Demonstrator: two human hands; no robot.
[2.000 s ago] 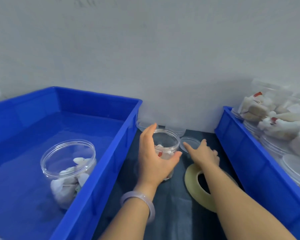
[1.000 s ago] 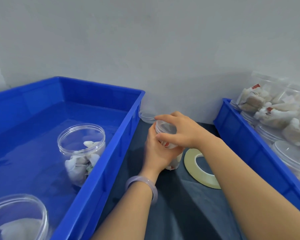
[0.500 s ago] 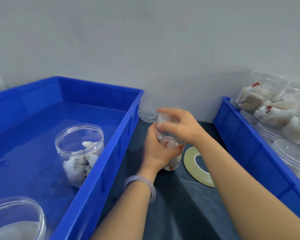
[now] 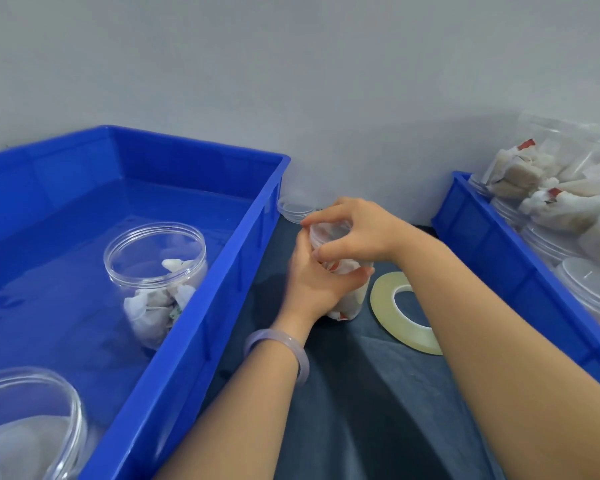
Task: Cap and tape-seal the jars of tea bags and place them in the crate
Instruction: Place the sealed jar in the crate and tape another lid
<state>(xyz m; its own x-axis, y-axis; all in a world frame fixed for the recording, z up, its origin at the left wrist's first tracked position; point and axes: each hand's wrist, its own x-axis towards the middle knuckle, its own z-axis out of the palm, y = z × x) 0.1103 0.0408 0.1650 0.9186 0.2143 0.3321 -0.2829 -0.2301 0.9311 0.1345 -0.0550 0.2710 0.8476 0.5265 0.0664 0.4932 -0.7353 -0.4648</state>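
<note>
2 hands meet on 1 jar (image 4: 349,303) in the head view. It stands upright on the dark surface (image 4: 361,427), toward the far edge, in the lane between the left crate (image 4: 215,306) and the right crate (image 4: 492,244). The left hand (image 4: 312,282) wraps the jar from its left, fingers curled round the wall. The right hand (image 4: 357,230) comes over the top, thumb and fingertips clamped on the clear lid (image 4: 328,233) at the mouth; whether it is fully seated I cannot tell. The jar's long axis is vertical, so the lid goes home straight down, directly beneath the right fingers. The tape roll (image 4: 383,299) lies flat just right of the jar, nearer the right hand. The left crate's rim rises just left of the left wrist; 2 jars stand inside, with open floor between them. A spare lid (image 4: 293,211) lies at the far edge.
</note>
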